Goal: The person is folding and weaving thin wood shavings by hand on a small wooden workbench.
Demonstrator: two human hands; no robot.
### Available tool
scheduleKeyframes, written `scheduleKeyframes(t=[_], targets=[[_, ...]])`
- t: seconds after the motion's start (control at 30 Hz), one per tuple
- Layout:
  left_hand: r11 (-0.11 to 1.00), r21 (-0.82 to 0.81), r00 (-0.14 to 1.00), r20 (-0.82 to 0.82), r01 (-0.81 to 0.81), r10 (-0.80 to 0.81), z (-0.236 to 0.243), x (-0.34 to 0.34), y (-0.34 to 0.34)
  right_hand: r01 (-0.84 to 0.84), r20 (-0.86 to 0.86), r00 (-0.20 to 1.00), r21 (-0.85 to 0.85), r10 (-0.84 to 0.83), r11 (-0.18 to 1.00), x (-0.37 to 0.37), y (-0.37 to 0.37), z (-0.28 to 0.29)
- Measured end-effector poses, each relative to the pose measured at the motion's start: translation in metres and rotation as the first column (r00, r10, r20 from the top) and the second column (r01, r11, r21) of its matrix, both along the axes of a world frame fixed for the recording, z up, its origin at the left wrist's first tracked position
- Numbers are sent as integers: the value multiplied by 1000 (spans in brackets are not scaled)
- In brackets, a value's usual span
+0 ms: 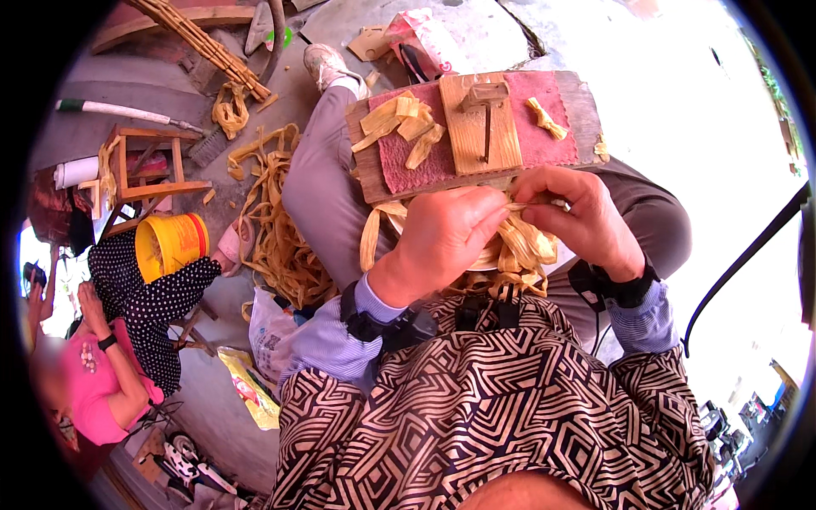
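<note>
My left hand [446,242] and my right hand [582,212] meet over my lap, both closed in a pinch on a pale yellow strip [516,206] between their fingertips. Exactly how the strip is folded is hidden by the fingers. Just below them, more yellow strips [520,242] heap over a white bowl, mostly covered by my left hand. Beyond my hands a wooden board [364,178] lies across my knees, covered with red cloth [544,157]. On it are a wooden block [459,102] with a dark metal rod, several flat strip pieces [399,119] and a knotted strip [546,119].
Long yellow strips [276,229] pile on the floor at left, beside a yellow bucket [174,245], a wooden stool [153,187] and a brush [208,146]. A person in a pink top [110,378] sits at far left. A pink-and-white bag [429,42] lies beyond the board.
</note>
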State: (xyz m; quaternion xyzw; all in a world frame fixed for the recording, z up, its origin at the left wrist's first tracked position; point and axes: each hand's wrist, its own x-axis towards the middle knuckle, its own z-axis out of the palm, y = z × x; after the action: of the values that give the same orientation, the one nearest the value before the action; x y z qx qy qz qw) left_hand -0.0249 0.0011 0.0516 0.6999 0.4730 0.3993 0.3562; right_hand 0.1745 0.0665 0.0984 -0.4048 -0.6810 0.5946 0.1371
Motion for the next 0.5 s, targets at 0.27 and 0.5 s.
scheduleKeyframes(t=[0.27, 0.5], targets=[[977, -135, 982, 115, 162, -147, 26, -6, -1, 77, -287, 913, -575, -289, 815, 17, -2, 8], [895, -416, 980, 175, 164, -98, 17, -16, 8, 210, -72, 966, -351, -250, 913, 14, 3, 8]])
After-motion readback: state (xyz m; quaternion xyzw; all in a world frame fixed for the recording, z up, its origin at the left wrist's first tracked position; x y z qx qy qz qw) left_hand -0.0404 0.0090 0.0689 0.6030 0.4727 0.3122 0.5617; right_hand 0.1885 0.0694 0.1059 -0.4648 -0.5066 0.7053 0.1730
